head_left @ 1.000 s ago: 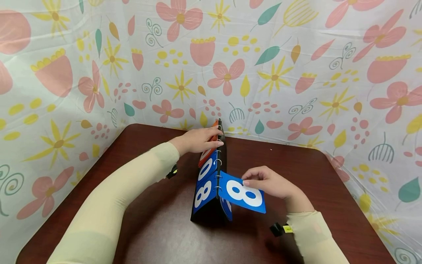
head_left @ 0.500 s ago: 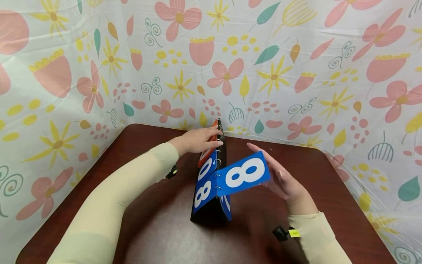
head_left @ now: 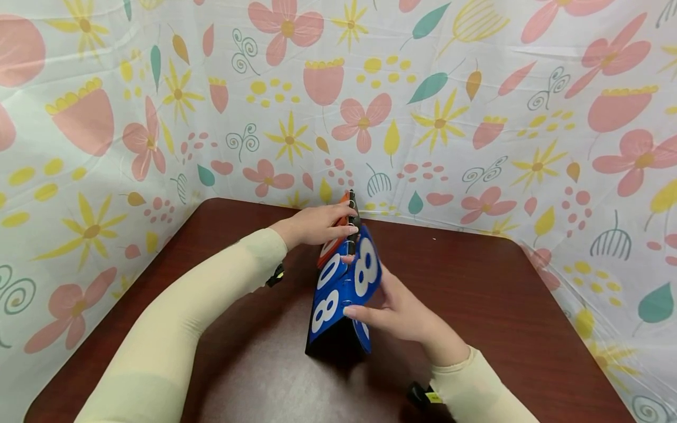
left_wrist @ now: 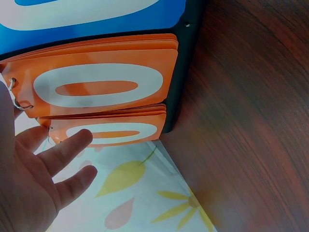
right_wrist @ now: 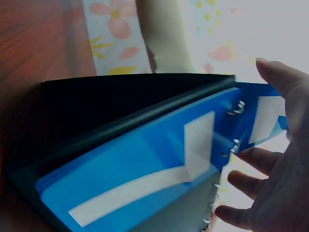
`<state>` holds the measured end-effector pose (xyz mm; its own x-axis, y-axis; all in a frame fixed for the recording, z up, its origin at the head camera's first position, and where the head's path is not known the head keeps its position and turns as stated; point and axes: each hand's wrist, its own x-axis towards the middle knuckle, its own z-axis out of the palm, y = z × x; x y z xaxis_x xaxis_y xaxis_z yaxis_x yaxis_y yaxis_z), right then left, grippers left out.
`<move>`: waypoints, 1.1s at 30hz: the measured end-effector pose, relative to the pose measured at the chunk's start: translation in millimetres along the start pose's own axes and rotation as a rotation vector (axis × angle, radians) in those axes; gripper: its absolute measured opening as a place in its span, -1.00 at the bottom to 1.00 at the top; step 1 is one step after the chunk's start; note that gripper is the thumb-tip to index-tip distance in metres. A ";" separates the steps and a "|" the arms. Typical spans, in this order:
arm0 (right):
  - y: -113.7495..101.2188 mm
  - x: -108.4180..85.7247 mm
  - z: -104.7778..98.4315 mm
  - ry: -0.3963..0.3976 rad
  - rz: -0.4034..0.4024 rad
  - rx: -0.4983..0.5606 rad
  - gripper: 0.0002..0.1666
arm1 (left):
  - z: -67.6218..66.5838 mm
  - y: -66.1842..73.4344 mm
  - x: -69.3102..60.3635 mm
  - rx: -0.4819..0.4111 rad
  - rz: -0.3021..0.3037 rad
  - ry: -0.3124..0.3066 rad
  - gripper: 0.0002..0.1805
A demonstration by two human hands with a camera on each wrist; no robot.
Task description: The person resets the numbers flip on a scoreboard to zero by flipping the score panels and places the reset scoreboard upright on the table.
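Note:
A tent-shaped flip scoreboard (head_left: 337,338) stands on the table, its ring-bound ridge pointing away from me. At the far end my left hand (head_left: 317,225) holds the ridge beside the orange cards; in the left wrist view several of its fingers (left_wrist: 66,152) spread loosely near an orange zero card (left_wrist: 99,87). My right hand (head_left: 409,311) pushes a raised blue number 8 card (head_left: 365,267) up against the ridge from the right. Its thumb lies at the near ring, its fingers behind the card. Another blue card (right_wrist: 137,159) hangs on the right slope. A blue 8 (head_left: 325,311) shows on the left slope.
The dark wooden table (head_left: 476,294) has rounded far corners. A flower-printed cloth (head_left: 455,117) hangs behind it and along the sides. A black strap device (head_left: 420,393) sits on my right wrist.
My right hand has moved left, swinging the blue 8 card from lying out to the right up to nearly upright at the ridge. My left hand has stayed in place.

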<state>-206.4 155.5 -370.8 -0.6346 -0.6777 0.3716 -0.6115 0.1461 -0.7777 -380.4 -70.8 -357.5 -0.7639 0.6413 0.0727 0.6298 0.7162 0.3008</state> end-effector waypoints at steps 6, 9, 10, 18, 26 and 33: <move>2.5 9.4 8.8 -0.018 -0.061 -0.348 0.02 | 0.2 1.2 0.4 -0.008 0.011 0.013 -0.17; 1.3 11.9 11.1 -0.019 -0.035 -0.371 -0.13 | -0.1 2.2 0.1 0.001 0.013 0.013 -0.17; 0.8 12.6 11.6 -0.021 -0.024 -0.379 -0.17 | -0.2 2.5 -0.1 0.001 0.010 0.011 -0.17; 0.0 14.5 15.8 -0.045 0.012 -0.463 -0.39 | 0.3 3.3 -1.2 -0.001 -0.005 0.006 -0.18; 1.3 15.1 14.7 -0.064 -0.001 -0.471 -0.45 | 0.5 2.8 -0.8 -0.007 -0.003 0.009 -0.18; 3.9 15.0 8.6 -0.090 -0.021 -0.357 -0.46 | 1.4 0.8 0.2 -0.012 0.000 0.012 -0.16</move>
<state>-214.2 139.7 -372.6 -0.5858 -0.7415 0.3271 -0.7602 0.3629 -0.5389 -379.9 -69.7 -358.6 -0.7657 0.6377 0.0837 0.6279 0.7130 0.3120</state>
